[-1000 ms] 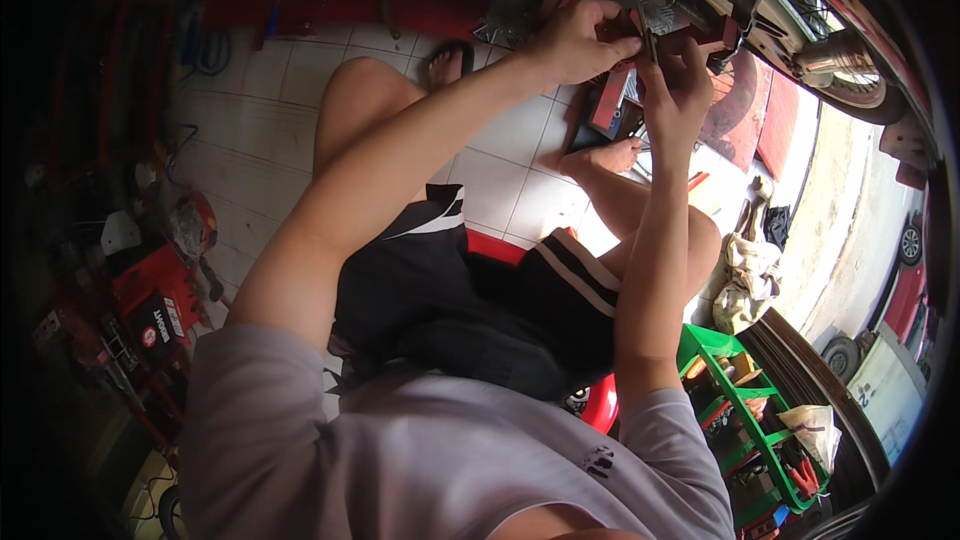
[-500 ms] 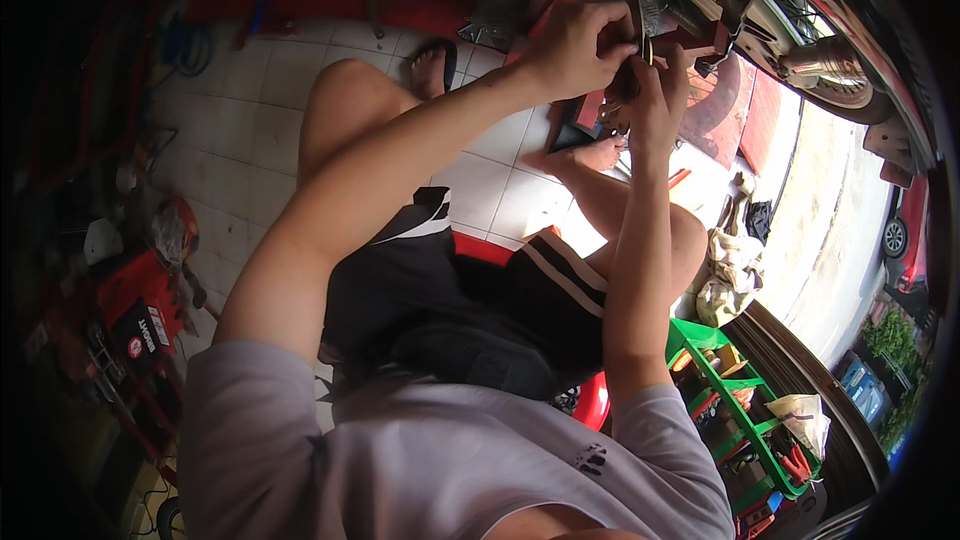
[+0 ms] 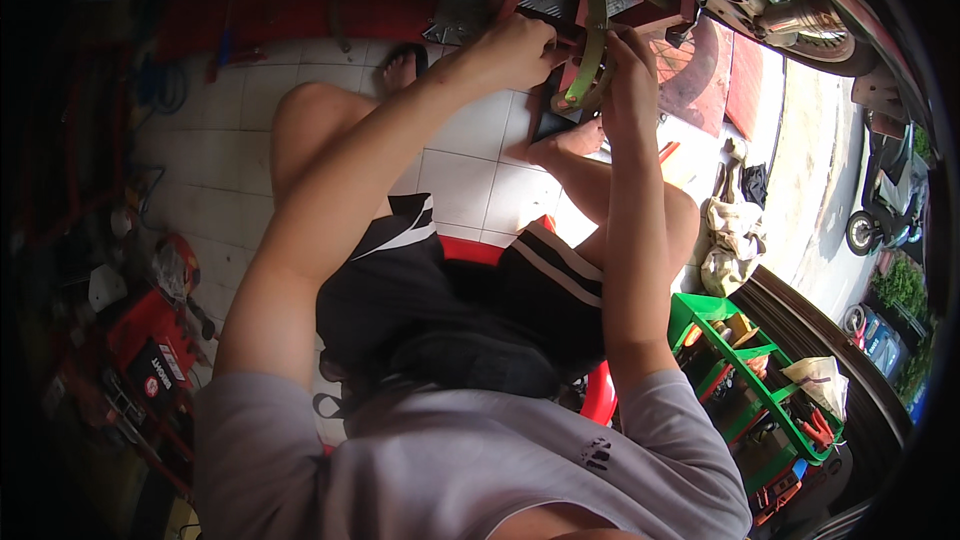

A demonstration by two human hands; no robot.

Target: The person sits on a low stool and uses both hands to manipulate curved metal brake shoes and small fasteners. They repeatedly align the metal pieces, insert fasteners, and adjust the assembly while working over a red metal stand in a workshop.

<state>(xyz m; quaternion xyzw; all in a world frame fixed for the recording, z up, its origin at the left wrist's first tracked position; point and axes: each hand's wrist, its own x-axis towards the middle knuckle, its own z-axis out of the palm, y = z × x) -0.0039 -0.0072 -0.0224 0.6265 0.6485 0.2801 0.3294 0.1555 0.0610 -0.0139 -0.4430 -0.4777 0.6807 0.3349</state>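
A narrow, curved olive-green strip (image 3: 597, 15) runs down between my hands, its rounded lower end near my lap side; its exact kind does not show. My right hand (image 3: 630, 90) is closed on the strip from the right, near its lower part, with some fingers hidden behind it. To the left of the strip, my left hand (image 3: 512, 52) is closed with curled fingers; whatever is in them, if anything, is too small and dark to name. Just beyond both hands stands a red metal frame (image 3: 650, 12).
A motorbike wheel (image 3: 820, 45) is at the far right. On the right stands a green tool tray (image 3: 765, 395) with several tools, near a crumpled pale cloth (image 3: 735, 240). A red toolbox (image 3: 150, 350) lies at left. My feet rest on white tiles (image 3: 465, 185).
My hands have moved apart, the left one shifting left and nearer. The strip now shows broadside between them. The whole view has shifted slightly, and a motorbike shows outside where a red car was.
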